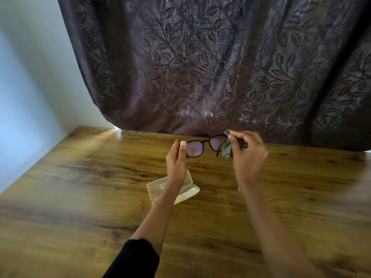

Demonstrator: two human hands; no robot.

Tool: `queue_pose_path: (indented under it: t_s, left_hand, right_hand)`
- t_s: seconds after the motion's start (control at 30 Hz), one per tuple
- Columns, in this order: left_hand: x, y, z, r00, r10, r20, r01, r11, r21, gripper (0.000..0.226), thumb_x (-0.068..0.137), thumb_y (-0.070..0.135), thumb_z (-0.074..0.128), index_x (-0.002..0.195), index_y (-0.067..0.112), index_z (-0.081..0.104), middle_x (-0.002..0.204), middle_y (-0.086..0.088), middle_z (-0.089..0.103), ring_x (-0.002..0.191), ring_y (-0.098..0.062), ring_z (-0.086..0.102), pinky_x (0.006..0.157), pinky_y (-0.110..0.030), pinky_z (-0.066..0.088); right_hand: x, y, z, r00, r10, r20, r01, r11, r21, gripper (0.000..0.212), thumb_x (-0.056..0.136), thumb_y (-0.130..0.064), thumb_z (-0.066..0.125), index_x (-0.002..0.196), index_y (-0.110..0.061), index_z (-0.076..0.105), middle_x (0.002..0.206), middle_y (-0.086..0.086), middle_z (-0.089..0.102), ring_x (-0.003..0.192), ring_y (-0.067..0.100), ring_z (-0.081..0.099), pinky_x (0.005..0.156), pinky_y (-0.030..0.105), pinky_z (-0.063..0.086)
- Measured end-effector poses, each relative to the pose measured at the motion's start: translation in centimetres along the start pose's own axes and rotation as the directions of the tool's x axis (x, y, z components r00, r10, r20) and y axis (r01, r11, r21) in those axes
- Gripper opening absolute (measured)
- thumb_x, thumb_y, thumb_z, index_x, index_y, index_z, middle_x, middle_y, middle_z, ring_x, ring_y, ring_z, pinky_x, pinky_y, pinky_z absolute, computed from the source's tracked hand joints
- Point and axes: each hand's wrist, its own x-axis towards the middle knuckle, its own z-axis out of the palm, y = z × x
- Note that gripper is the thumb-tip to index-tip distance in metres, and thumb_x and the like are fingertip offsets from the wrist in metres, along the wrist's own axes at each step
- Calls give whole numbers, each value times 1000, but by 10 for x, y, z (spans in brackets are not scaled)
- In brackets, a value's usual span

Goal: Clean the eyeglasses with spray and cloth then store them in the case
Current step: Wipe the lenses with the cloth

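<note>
Dark-framed eyeglasses (pixel 197 147) are held up above the wooden table (pixel 80 187), lenses facing me. My left hand (pixel 176 161) pinches the left end of the frame. My right hand (pixel 248 155) presses a grey-green cloth (pixel 227 150) against the right lens and frame end. An open cream glasses case (pixel 160 187) lies on the table below my left wrist, partly hidden by my forearm. No spray bottle is in view.
A dark curtain (pixel 200 67) with a leaf pattern hangs along the table's far edge. A pale wall (pixel 30 87) stands at the left. A small pale object (pixel 239 188) peeks out beside my right wrist.
</note>
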Motion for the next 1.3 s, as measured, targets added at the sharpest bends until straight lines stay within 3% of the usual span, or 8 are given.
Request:
queue_pose_path:
  t_s: [0.2,0.43,0.57,0.67,0.83,0.93,1.07,1.3]
  left_hand:
    - [0,7,9,999,-51,-14,50,998,-47,34,100,20,37,66,16,40,60,3,35,51,-3,29,48,-17,27]
    - [2,8,2,995,-103,8,103,990,-101,31,99,22,37,69,17,40,64,2,34,52,-1,30,49,-13,28]
    - [2,7,9,994,-112,3,112,987,-115,32,99,23,37,68,17,39,64,1,35,52,0,32,50,-12,30]
    - [3,8,9,994,-109,4,109,987,-114,32,100,22,37,68,16,39,64,0,34,51,0,32,49,-11,30]
    - [5,7,4,992,-122,1,122,987,-103,32,99,25,38,68,18,40,66,-1,33,55,-4,30,50,-13,30]
    - [4,8,7,990,-143,-12,141,984,-113,34,99,25,39,65,21,40,64,3,34,54,-3,30,51,-13,30]
    - [3,9,7,991,-136,-17,133,983,-126,34,99,24,39,65,20,41,63,4,37,53,-1,33,52,-15,30]
    - [5,10,5,994,-109,17,110,987,-116,33,99,23,38,67,17,40,63,1,36,52,-1,32,50,-11,30]
  right_hand:
    - [-22,-4,14,965,-198,171,212,975,-68,12,76,-6,72,88,-4,71,87,6,66,74,4,57,71,-6,36]
    - [-9,11,7,994,-72,77,82,989,-125,12,75,-5,72,87,-3,71,89,9,66,73,13,63,67,11,46]
    - [-19,-2,17,980,-161,119,173,980,-98,11,75,-3,71,86,-2,71,90,8,65,75,4,55,72,-5,37]
    - [-20,-3,18,970,-195,144,209,973,-93,10,76,-5,71,86,-3,71,88,7,65,75,3,55,71,-5,36]
    - [-7,15,10,994,-75,79,85,987,-133,10,76,-4,71,86,-2,70,89,10,65,72,15,63,64,22,53]
    - [-14,7,15,987,-124,99,136,984,-117,10,75,-3,71,85,-2,71,88,9,65,73,11,60,68,10,44]
    - [-23,-3,22,964,-209,163,226,970,-93,11,76,-4,71,86,-3,71,87,6,66,75,6,57,70,7,43]
    - [-11,11,14,994,-69,88,80,988,-132,9,77,-4,70,86,-3,71,88,9,66,74,12,61,69,6,43]
